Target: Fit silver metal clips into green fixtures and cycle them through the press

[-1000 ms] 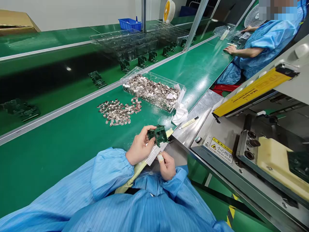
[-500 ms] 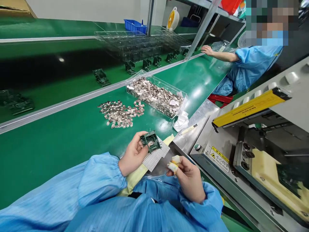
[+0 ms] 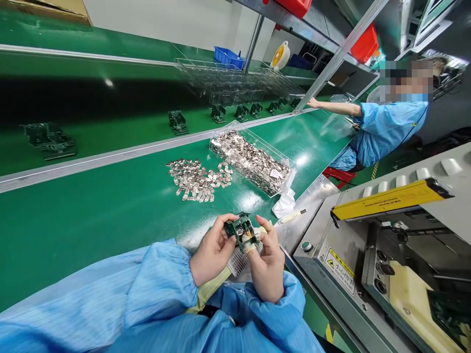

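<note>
Between my hands is a small dark green circuit-board assembly [image 3: 241, 228] with upright side pieces, held tilted above my lap. My left hand [image 3: 213, 252] pinches its left side, thumb in front. My right hand [image 3: 268, 267] is closed at its right side; pale wraps cover the thumb and a fingertip, and the thumb presses near the inside of the assembly. Whether a small part sits under that thumb is hidden. Below the hands are a grey textured sheet [image 3: 238, 262] and a yellow cloth [image 3: 212, 288].
A loose pile of small metal pieces [image 3: 198, 180] lies beyond my hands, beside a clear box [image 3: 292, 179] full of more. Further back, several green assemblies [image 3: 178, 122] stand past a metal rail. At right is a machine with a yellow bar [image 3: 390, 200]. A co-worker [image 3: 392, 125] sits beyond.
My right hand has moved left and up to the assembly and now grips its right side. The camera view has shifted, and the co-worker's arm has moved.
</note>
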Tool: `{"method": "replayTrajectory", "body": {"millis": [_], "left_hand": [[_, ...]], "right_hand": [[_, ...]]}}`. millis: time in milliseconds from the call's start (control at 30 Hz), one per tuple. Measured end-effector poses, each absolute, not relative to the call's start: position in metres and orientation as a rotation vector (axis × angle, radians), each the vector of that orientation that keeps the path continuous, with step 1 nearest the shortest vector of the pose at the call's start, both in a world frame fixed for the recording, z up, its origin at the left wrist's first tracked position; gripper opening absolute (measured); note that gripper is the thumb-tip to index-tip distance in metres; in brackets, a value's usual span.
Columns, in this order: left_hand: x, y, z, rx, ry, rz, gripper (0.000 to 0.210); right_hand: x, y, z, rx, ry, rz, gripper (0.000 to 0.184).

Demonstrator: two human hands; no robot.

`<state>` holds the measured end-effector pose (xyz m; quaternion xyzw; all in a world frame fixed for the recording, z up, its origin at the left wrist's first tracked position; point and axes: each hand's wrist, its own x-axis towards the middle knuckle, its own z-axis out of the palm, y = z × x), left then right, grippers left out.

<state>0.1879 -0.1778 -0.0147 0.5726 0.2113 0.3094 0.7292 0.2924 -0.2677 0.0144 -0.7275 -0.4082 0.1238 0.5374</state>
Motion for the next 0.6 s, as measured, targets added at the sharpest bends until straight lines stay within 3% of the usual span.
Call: {"method": "replayTrajectory", "body": {"millis": [300,533,600], "left_hand": [[0.184,-0.179,-0.008,1.375,0.485,0.702,0.032],[0.181,-0.179,-0.010,1.409,0.416,0.684,0.032],[0.182,-0.178,-0.007,1.360,0.394,0.676,0.034]], "right_hand": [[0.280,-0.257,0.007,-1.718,-0.813,0.280,0.008],[0.285,-0.258,0.009,-1.508,-0.636,0.547,0.040],[0.291,-0.267,0.013,-1.423,-0.674,0.603,0.042]]}}
